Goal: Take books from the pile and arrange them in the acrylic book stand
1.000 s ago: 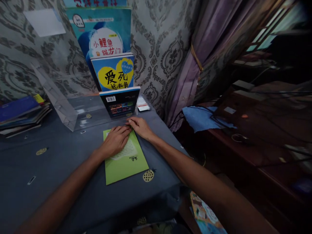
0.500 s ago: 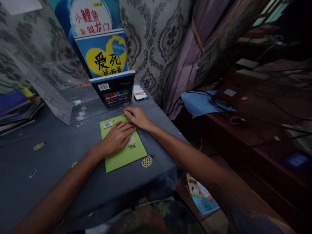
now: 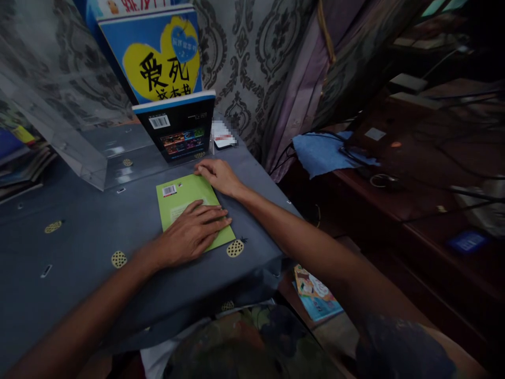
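A thin green book (image 3: 189, 192) with a barcode lies flat on the cloth-covered table. My left hand (image 3: 197, 226) rests palm down across its lower part, fingers stretched out, hiding some of the cover. At the upper right corner, my right hand (image 3: 218, 176) is closed, its fingers curled against the book's edge; the exact grip there is partly hidden. Just beyond stands a black-backed book (image 3: 181, 138), upright in a clear acrylic rack (image 3: 89, 163). Behind it leans a blue book with a yellow heart (image 3: 165, 66).
A stack of books (image 3: 23, 158) lies at the table's left. A small white card-like item (image 3: 223, 134) sits right of the rack. Beyond the table's right edge are a blue cloth (image 3: 323, 152), dark cables and a reddish-brown cabinet (image 3: 410, 200). More books (image 3: 315, 295) lie below.
My left hand has slid down the green book toward its lower right edge, uncovering printed text. My right hand stays at the upper corner. The view has tilted slightly downward.
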The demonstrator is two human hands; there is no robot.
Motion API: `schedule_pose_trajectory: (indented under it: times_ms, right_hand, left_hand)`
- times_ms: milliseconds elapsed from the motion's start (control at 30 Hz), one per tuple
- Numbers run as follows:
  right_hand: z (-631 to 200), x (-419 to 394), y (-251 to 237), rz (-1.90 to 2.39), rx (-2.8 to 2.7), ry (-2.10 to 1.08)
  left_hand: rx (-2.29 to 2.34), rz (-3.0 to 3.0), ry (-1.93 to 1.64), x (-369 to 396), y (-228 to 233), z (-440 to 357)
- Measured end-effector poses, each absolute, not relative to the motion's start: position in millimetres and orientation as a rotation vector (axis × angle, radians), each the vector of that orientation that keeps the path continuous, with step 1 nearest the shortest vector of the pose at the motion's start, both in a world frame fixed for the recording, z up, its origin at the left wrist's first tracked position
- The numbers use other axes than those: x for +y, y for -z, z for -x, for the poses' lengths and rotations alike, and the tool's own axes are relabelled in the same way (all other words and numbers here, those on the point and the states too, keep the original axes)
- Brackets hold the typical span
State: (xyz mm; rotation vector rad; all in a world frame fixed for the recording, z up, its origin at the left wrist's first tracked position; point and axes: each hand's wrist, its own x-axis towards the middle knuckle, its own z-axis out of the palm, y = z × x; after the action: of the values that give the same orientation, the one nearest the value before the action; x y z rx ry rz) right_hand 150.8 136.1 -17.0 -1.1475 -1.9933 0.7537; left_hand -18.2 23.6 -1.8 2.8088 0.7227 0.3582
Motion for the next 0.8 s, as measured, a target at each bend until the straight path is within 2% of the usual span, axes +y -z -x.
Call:
schedule_pose_trajectory:
  times_ms: [500, 667, 800]
  right_hand:
    - [-151.3, 133.0, 18.4, 1.163, -2.033, -0.688]
    - [-149.8, 130.5, 19.3, 1.178, -2.068, -0.62]
    - [-150.4, 128.1, 19.6, 1.179, -2.097, -0.6]
  left_hand:
    - [0.633, -2.785, -0.312, -3.2, -2.2, 16.5]
    - [0.905, -2.79, -0.332, 16.8, 5.5, 41.2]
    - [1.34, -2.723, -0.488, 48.0, 15.6, 85.1]
